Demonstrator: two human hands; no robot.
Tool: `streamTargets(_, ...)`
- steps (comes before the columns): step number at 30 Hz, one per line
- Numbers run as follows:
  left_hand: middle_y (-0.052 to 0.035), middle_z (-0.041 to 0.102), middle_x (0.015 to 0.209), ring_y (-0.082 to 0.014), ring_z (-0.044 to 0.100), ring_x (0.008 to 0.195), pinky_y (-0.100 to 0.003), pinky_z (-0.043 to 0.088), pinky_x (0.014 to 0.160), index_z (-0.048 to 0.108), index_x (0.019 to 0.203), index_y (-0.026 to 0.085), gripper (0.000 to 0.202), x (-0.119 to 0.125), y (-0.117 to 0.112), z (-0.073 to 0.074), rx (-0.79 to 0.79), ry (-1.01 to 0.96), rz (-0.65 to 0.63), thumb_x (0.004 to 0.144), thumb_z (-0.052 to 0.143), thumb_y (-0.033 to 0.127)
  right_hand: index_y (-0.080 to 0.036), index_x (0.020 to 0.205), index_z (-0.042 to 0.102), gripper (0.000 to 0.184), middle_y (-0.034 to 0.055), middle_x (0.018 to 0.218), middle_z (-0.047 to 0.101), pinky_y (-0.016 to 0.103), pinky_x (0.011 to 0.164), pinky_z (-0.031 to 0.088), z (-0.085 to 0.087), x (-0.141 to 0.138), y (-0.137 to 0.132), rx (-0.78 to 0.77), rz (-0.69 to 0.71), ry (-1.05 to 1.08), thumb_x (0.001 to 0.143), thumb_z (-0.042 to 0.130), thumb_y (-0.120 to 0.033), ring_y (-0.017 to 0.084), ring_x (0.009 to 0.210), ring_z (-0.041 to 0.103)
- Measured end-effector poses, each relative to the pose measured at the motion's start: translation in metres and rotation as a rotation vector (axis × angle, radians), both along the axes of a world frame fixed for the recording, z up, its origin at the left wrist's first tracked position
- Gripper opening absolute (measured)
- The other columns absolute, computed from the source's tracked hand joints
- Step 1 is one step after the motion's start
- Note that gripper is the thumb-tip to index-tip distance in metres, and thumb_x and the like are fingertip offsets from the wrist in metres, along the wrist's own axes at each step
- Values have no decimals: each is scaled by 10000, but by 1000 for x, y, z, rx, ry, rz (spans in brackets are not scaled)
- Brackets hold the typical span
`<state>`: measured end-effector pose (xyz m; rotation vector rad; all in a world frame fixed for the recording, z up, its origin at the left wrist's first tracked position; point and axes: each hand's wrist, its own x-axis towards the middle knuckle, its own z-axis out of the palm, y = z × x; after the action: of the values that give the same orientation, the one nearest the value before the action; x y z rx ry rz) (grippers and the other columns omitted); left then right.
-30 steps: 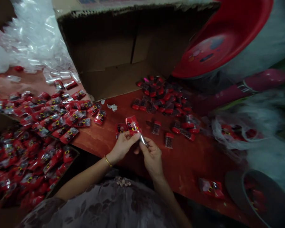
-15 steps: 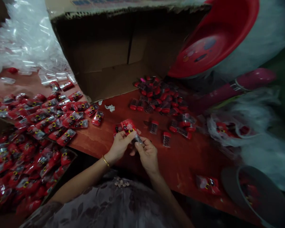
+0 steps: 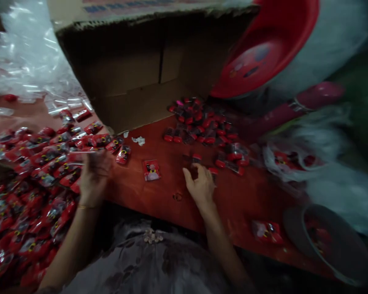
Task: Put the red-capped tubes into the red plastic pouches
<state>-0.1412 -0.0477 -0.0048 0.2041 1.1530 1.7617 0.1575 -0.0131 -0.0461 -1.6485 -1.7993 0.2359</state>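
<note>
My left hand [image 3: 95, 177], smeared by motion, is over the right edge of a heap of finished-looking red packets [image 3: 50, 149]; whether its fingers hold anything cannot be made out. My right hand [image 3: 200, 185] is open, its thumb and fingers apart, just in front of a small clear container with a red end [image 3: 196, 157]. A second such container [image 3: 214, 171] is partly hidden behind that hand. Between the hands a flat red printed packet [image 3: 152, 170] lies on the reddish tabletop [image 3: 131, 185].
Behind stands an open cardboard box [image 3: 135, 110], with a pile of red-ended containers [image 3: 202, 122] at its right corner. A red basin [image 3: 270, 53], a pink cylinder [image 3: 300, 104], a plastic bag [image 3: 272, 165] and a grey bucket [image 3: 300, 228] line the right. Clear plastic pieces [image 3: 39, 53] are heaped at back left.
My hands have parted: the left swung left to the red packets, the right moved right toward the small containers. The packet and container they held together have left the middle. The view shifted slightly.
</note>
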Motion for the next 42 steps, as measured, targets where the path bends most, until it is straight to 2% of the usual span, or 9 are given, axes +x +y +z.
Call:
streamTargets(1,40,706,773,-107,619,968,-218,457,905,616,763,215,450,-16,3,0,52,-4,203,849,411,606,-117,1068,591,400,167,1032,651,399,830,438,-2,9,5,-2,-43,-109,848,502,-439,271,931,574)
streamTargets(4,16,712,892,-144,596,1054,-257,455,949,636,861,199,590,-28,7,-2,159,89,221,832,307,688,-109,1225,526,444,182,1216,581,428,843,407,-9,23,14,-109,-85,-342,873,457,-372,312,1054,509)
streamTargets(7,-42,710,982,-210,626,1015,-374,484,931,642,984,202,506,9,9,-6,101,455,-21,767,509,640,-135,1246,527,419,149,1217,595,431,861,376,-14,20,14,-159,-72,-423,874,448,-311,310,1077,491)
streamTargets(9,-113,694,1051,-279,607,1064,-450,453,959,667,1008,173,460,41,13,-10,-2,939,-236,715,650,527,-137,1236,537,408,139,1215,600,433,887,356,-15,17,11,-135,-59,-427,861,454,-277,300,1083,491)
streamTargets(12,-147,515,1354,-354,374,1315,-547,273,1076,670,1093,207,405,75,19,-18,-43,1600,-465,738,674,402,-113,1211,551,409,160,1264,565,437,900,353,-18,18,4,-79,-65,-412,850,464,-284,306,1107,483)
streamTargets(16,-128,468,1401,-349,324,1347,-560,255,1072,669,1117,258,330,87,21,-36,-75,1894,-659,810,608,361,-122,1141,591,383,156,1273,557,436,907,364,-23,21,-3,14,-55,-353,873,457,-361,304,1123,481)
streamTargets(30,-85,579,1295,-335,369,1324,-545,305,1047,738,946,265,217,128,43,-49,-97,1691,-455,840,554,312,-167,1014,653,247,126,1175,634,444,949,355,-10,-5,-21,167,107,-143,887,491,-303,269,1120,517)
streamTargets(37,-96,495,1380,-315,312,1360,-567,229,1079,732,957,257,219,132,30,-24,54,1555,-280,835,563,322,-174,1084,609,332,84,1027,681,315,808,470,3,-28,-22,-153,237,566,888,461,-398,192,919,612)
streamTargets(42,-99,618,1242,-268,506,1206,-430,365,1024,702,1033,211,314,141,19,-13,83,998,-379,751,661,341,-172,667,569,325,-23,595,547,217,545,382,4,-44,-15,-216,194,750,854,476,-422,107,554,480)
